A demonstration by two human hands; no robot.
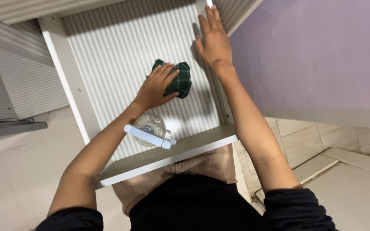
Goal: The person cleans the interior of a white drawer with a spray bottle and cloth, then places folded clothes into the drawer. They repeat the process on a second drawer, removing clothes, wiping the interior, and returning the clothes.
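Observation:
My left hand [156, 87] presses on a crumpled dark green checked cloth [180, 80] that lies on the striped bottom of an open white drawer [108, 55]. My right hand [212, 37] lies flat, fingers together, against the drawer's right side wall near its far corner. A clear round glass container [150, 125] sits in the drawer just below my left wrist. A pale blue stick-shaped object [147, 136] lies across its top.
The drawer's white front edge [172, 153] is close to my body. A lilac wall [313, 51] stands to the right, with beige floor tiles [313, 145] below it. White striped cabinet fronts [26, 81] are at the left.

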